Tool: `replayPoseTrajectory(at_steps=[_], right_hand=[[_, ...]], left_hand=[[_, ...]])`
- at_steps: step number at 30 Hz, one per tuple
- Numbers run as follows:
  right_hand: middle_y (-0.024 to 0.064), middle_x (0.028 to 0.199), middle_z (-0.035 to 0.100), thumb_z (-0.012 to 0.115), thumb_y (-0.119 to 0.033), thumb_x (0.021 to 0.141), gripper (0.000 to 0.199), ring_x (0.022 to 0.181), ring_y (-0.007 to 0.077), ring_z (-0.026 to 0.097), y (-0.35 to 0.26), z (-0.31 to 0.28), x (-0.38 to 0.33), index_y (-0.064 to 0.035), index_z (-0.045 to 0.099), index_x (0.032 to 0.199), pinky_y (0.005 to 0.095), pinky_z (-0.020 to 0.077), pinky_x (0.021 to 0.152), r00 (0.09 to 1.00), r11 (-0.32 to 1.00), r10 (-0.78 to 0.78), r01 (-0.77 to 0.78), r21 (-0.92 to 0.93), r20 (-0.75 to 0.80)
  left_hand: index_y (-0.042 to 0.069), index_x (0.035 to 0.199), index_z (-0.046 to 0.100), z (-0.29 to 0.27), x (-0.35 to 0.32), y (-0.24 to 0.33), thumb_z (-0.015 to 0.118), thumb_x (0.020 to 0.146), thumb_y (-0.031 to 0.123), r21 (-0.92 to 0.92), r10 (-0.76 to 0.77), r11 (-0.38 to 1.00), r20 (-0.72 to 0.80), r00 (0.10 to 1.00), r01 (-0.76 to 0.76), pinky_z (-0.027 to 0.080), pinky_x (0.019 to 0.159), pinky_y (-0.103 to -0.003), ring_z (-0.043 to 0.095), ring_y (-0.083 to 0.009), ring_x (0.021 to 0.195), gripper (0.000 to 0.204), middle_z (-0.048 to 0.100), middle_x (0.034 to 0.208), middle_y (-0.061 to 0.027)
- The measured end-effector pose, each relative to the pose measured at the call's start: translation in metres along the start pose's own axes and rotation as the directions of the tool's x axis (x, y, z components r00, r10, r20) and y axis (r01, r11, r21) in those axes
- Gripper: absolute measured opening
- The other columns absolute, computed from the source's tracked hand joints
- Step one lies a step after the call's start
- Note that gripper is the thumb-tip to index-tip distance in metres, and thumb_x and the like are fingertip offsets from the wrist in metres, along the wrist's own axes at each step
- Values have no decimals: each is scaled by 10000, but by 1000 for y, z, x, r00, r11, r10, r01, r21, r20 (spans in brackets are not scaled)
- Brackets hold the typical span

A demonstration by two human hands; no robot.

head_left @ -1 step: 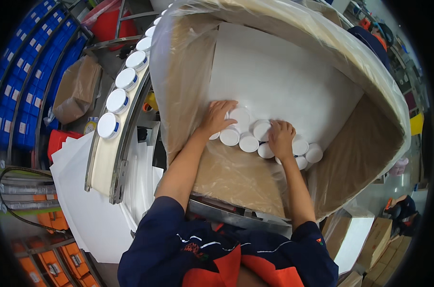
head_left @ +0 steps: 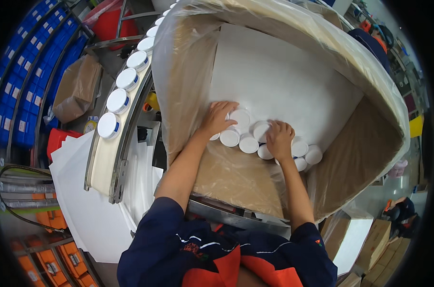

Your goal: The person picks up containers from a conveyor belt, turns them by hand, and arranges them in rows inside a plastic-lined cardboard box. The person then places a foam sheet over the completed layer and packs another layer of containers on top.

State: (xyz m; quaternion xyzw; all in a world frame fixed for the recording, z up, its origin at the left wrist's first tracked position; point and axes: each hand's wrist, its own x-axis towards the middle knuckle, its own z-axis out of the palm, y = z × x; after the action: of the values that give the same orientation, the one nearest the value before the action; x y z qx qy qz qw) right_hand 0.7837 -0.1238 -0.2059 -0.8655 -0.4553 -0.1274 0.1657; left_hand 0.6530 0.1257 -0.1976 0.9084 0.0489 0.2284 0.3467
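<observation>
Inside a big carton (head_left: 190,95) lined with clear plastic, several white round lidded jars (head_left: 248,143) stand close together along the near wall, on a white sheet (head_left: 279,71). My left hand (head_left: 219,117) is at the left end of them, its thumb and fingers curled round the side of one white jar (head_left: 240,118). A little to the right, my right hand (head_left: 280,138) reaches down over the group, fingers bent against another white jar (head_left: 261,130). Part of that jar and its neighbours is hidden beneath my right hand.
Left of the carton, a curved conveyor (head_left: 104,174) carries a line of white jars (head_left: 117,101). White sheets (head_left: 83,201) are stacked beside it. Blue bins (head_left: 23,100) and orange bins (head_left: 52,268) fill racks at far left. Cardboard boxes (head_left: 372,244) and a person (head_left: 401,215) are at right.
</observation>
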Motion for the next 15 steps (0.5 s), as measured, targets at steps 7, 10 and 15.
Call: replayPoseTrajectory(at_steps=[7, 10, 15], right_hand=[[117, 1261, 542, 711, -259, 832, 610, 1190, 311, 484, -63, -4, 20, -125, 497, 1387, 547, 307, 1043, 984, 985, -160, 155, 72, 77], [117, 1248, 543, 707, -233, 830, 576, 1191, 310, 488, -63, 10, 22, -122, 510, 1360, 555, 308, 1045, 990, 991, -125, 122, 52, 69], [118, 1224, 549, 698, -187, 827, 519, 1174, 326, 489, -96, 13, 23, -99, 527, 1309, 554, 315, 1034, 993, 994, -112, 113, 9, -46]], left_hand=[[109, 1136, 665, 11, -4, 9, 796, 742, 172, 131, 225, 965, 45, 973, -229, 332, 1043, -480, 553, -251, 1172, 421, 646, 1213, -54], [77, 1174, 635, 14, -12, 4, 754, 799, 150, 211, 134, 974, -212, 968, -89, 358, 1040, -478, 536, -288, 1203, 401, 616, 1254, -119], [1, 1295, 514, 17, -43, 5, 690, 864, 126, -206, -386, 920, -331, 861, 333, 405, 1035, -466, 473, -414, 1262, 483, 478, 1362, -279]])
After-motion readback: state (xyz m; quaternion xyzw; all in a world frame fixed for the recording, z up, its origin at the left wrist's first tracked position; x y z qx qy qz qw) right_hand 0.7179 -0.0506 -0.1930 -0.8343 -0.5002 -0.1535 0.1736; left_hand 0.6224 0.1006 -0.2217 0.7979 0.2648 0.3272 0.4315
